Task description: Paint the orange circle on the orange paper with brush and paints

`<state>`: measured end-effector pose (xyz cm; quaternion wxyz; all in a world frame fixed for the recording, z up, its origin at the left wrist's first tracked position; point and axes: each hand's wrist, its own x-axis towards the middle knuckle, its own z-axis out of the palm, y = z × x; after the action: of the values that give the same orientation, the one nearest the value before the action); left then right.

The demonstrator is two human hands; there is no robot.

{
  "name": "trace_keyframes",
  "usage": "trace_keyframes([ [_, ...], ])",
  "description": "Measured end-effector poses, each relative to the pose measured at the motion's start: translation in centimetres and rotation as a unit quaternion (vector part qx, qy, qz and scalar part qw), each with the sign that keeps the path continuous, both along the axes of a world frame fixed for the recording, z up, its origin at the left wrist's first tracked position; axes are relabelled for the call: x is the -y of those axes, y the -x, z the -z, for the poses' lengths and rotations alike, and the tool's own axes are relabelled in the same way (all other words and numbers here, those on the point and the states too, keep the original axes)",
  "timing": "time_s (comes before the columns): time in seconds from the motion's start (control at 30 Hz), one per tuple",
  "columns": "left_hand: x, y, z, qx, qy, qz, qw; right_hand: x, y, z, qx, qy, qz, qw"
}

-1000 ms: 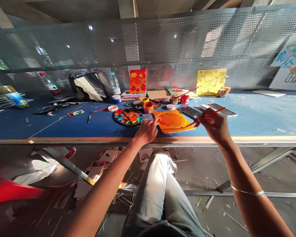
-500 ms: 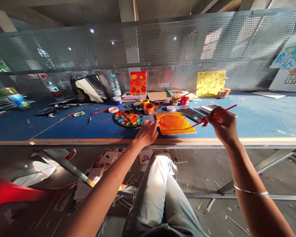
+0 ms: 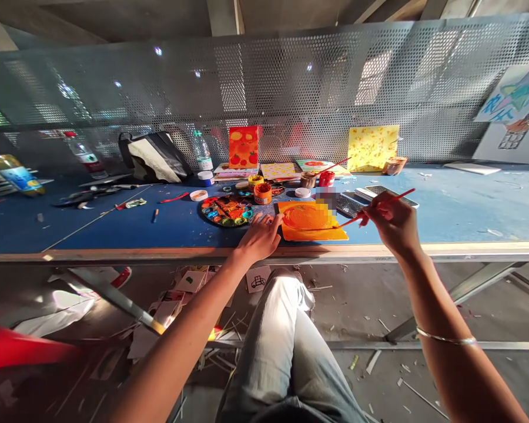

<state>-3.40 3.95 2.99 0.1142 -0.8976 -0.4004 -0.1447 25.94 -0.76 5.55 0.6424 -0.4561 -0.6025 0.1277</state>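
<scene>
An orange-painted canvas (image 3: 311, 222) lies flat near the front edge of the blue table (image 3: 458, 205). My right hand (image 3: 390, 222) is closed on a thin red paintbrush (image 3: 376, 207), whose tip rests on the canvas's right part. My left hand (image 3: 260, 236) lies flat on the table with fingers spread, its fingertips pressing the canvas's left edge. A round paint palette (image 3: 227, 210) with several colours sits just left of the canvas.
Behind the canvas stand small paint jars (image 3: 263, 192), a red jar (image 3: 327, 178) and lids. Two phones (image 3: 379, 194) lie to the right. Small paintings (image 3: 243, 145), a yellow canvas (image 3: 372, 147), bottles (image 3: 201, 150) and a bag (image 3: 154, 157) line the perforated metal screen. Paper scraps litter the floor.
My right hand has shifted slightly with the brush, drawing its tip across the canvas. The left hand stays on the canvas edge. The camera has moved a little.
</scene>
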Motion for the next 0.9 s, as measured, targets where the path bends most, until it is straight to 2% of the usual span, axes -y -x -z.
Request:
trace_keyframes([
  [0.47, 0.2, 0.0, -0.1, 0.003, 0.006, 0.004, 1.000, -0.3, -0.4, -0.7, -0.023, -0.006, -0.002, 1.000],
  [0.57, 0.2, 0.0, -0.2, 0.014, 0.013, 0.008, 1.000, -0.5, -0.6, -2.0, -0.081, -0.069, 0.012, 0.994],
  [0.63, 0.2, 0.0, -0.2, 0.021, 0.017, 0.010, 1.000, -1.0, -0.6, -3.2, -0.136, -0.115, -0.003, 0.984],
  [0.7, 0.2, 0.1, -0.3, 0.025, 0.020, 0.011, 0.999, -2.3, -0.2, -4.2, -0.161, -0.088, -0.061, 0.981],
  [0.77, 0.3, 0.0, -0.3, 0.028, 0.020, 0.009, 0.999, -4.3, 0.4, -4.9, -0.164, -0.012, -0.118, 0.979],
  [0.9, 0.4, 0.0, -0.3, 0.034, 0.017, -0.006, 0.999, -10.3, 2.1, -5.7, -0.152, 0.067, -0.153, 0.974],
])
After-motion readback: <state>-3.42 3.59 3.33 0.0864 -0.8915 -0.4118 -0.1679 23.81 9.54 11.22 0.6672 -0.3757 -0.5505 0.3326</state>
